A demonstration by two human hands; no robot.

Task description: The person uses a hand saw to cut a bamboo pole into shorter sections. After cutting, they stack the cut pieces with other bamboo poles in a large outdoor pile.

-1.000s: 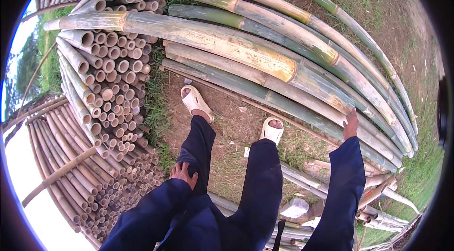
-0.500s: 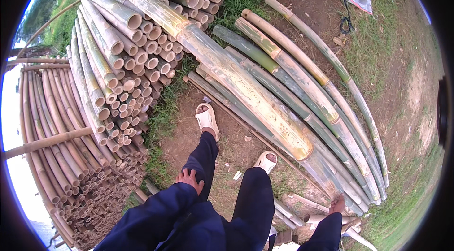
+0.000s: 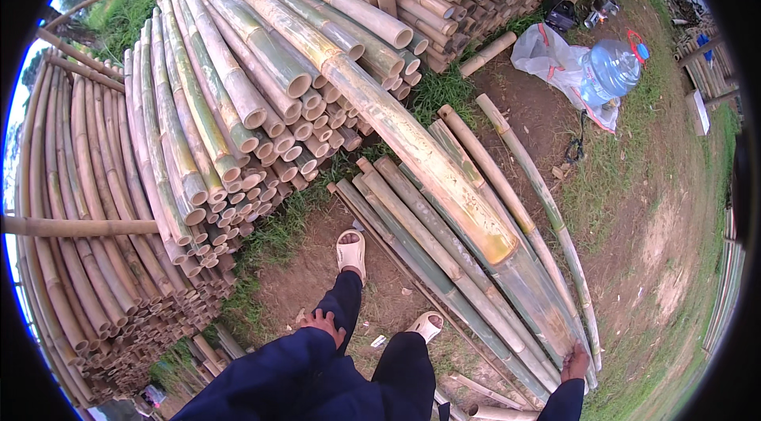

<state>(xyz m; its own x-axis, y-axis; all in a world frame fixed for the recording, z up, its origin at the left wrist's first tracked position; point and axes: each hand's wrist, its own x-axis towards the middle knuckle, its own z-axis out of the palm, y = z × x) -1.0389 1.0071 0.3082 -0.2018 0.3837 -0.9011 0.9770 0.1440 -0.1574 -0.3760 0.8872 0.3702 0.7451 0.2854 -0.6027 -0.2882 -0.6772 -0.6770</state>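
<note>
1. The left hand (image 3: 323, 324) rests flat on the person's left thigh at the lower centre of the frame, fingers spread and holding nothing.
2. The right hand (image 3: 575, 363), at the lower right, lies on the near ends of the bamboo poles on the ground (image 3: 444, 254); whether its fingers curl round one cannot be told.
3. A thick yellow-green pole (image 3: 412, 147) slants from the upper centre down to the middle right, its cut end resting above those poles.
4. A stack of bamboo (image 3: 238, 128) fills the left side, cut ends facing the person.
5. Two pale sandals (image 3: 351, 250) stand on bare earth.
6. A water bottle (image 3: 609, 70) lies on a white sack (image 3: 547, 56) at the upper right.
</note>
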